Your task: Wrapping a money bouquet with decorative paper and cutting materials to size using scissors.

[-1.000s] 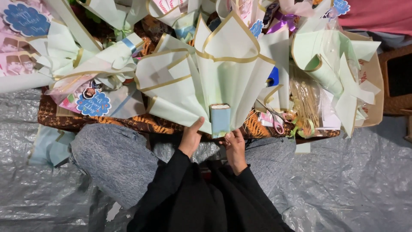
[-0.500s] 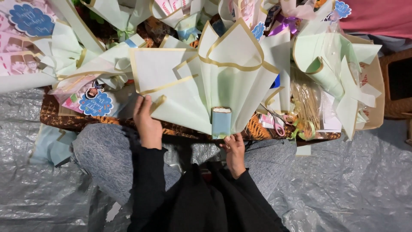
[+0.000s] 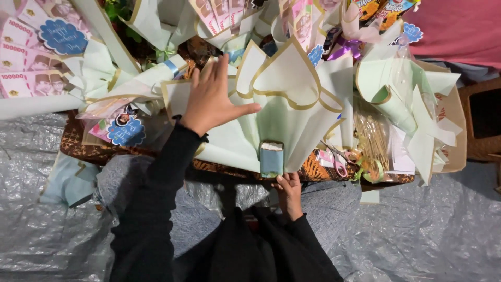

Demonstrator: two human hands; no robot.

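- I see the pale green wrapping paper point(image 3: 282, 109), matte with gold-trimmed, pointed folds, fanned at the middle of the low table point(image 3: 78, 149).
- My left hand point(image 3: 214, 99) lies flat on its left sheets, fingers spread wide.
- My right hand point(image 3: 288, 192) pinches the base under one small blue block point(image 3: 272, 159).
- Two blue round tags point(image 3: 62, 35) show at left; pink-handled scissors point(image 3: 336, 162) lie partly buried.
- I can't count the overlapping sheets.

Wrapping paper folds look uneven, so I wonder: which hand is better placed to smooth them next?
Probably the left hand: it lies flat on the pale green wrapping paper, while the right hand is below at the handle.
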